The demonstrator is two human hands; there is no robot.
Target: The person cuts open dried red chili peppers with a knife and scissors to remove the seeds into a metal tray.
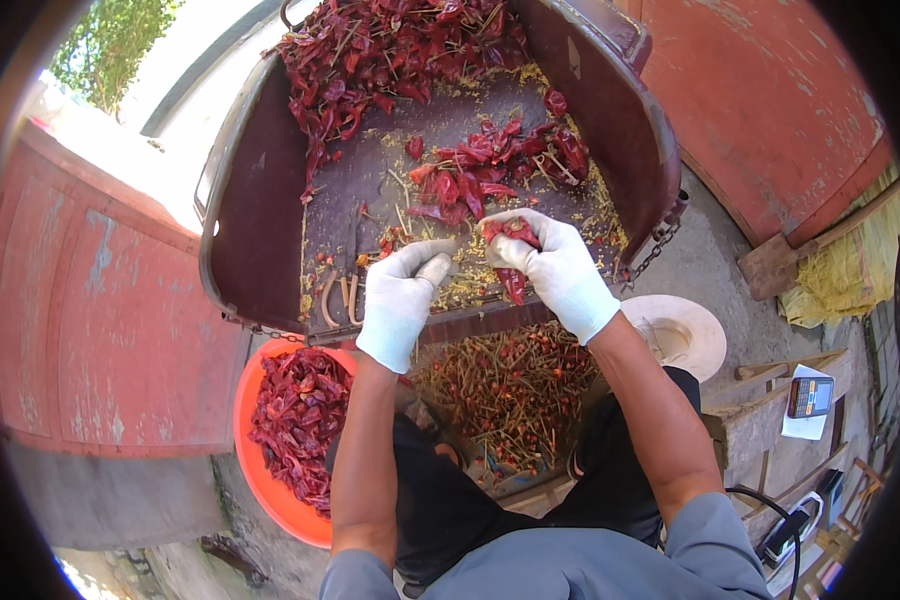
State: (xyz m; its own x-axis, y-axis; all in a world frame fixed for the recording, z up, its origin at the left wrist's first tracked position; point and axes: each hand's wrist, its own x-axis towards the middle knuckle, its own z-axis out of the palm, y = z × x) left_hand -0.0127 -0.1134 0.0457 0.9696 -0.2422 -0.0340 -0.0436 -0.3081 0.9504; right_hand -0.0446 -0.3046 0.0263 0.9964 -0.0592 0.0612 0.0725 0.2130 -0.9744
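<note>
My right hand (540, 247), in a white knit glove, grips a dried red chili pepper (511, 285) above the near edge of a maroon metal cargo bed (487, 321). Beside it, my gloved left hand (409, 289) has thumb and forefinger close together; whether anything is pinched there is unclear. A loose pile of dried chilies (457, 176) lies just beyond both hands. Scissors with looped handles (330, 300) rest on the bed by my left wrist. Yellow seeds and bits of stem are scattered over the bed floor.
A larger chili heap (405, 52) fills the bed's far end. Below left stands an orange basin (251, 450) of chilies. Stems (510, 397) cover the ground between my legs. At right are a straw hat (694, 330) and a wooden frame (757, 420) bearing a keypad device (810, 397).
</note>
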